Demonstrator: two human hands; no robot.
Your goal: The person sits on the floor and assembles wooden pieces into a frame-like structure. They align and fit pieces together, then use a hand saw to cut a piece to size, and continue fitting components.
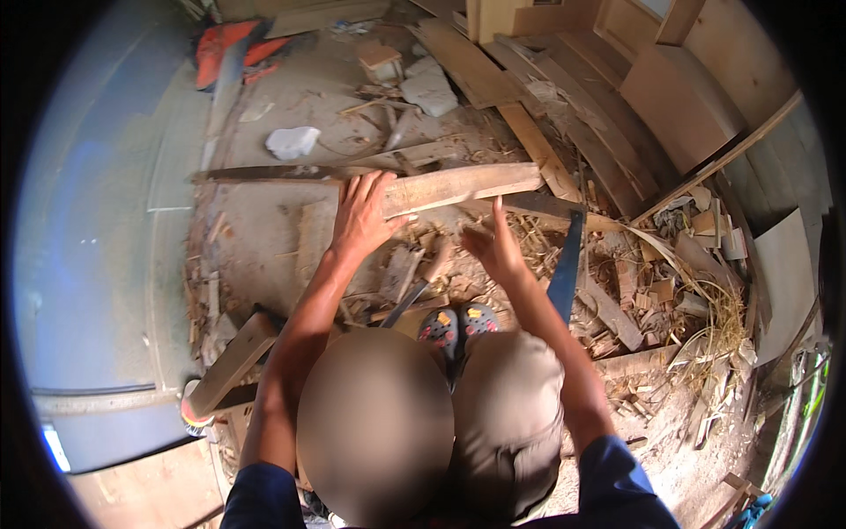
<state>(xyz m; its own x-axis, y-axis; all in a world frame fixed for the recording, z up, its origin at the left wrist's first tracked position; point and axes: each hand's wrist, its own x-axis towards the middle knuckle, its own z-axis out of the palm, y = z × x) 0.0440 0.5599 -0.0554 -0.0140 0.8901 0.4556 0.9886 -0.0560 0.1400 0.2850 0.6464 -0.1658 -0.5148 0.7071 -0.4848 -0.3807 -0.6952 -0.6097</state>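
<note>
A short pale wooden board [463, 189] with rough edges lies across in front of me. My left hand [359, 212] is closed over its left end, fingers on top and thumb along the near side. Below the right half of the board is my right hand [496, 249], fingers apart, one fingertip at or close to the board's lower edge; contact is unclear. A dark long beam [264, 174] runs behind and under the board. Right of my right hand stands a dark-blue saw blade [568, 260]. A wood-handled blade tool [423, 284] leans between my forearms.
Wood shavings and offcuts [634, 282] litter the floor to the right. Long planks [564, 115] lie at the back right. A white lump [293, 142] and orange cloth [225, 53] are farther off. A squared timber [233, 363] and brush [191, 414] sit at left.
</note>
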